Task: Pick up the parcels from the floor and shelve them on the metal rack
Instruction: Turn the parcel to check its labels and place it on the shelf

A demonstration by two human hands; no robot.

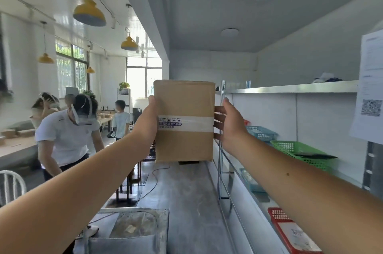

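A brown cardboard parcel (184, 104) with a white tape band across its middle is held up at arm's length in the centre of the head view. My left hand (148, 121) grips its left edge, thumb over the front. My right hand (228, 123) presses its right edge with the fingers spread along the side. The metal rack (290, 88) runs along the wall on the right. The parcel hangs in the air just left of the rack's end post, a little below its top shelf.
On the rack's shelves sit a blue basket (261, 132), a green basket (300, 151) and a red basket (290, 231). A paper sheet (371, 88) hangs at right. Several people stand at tables on the left. A grey bin (132, 231) lies below on the concrete floor.
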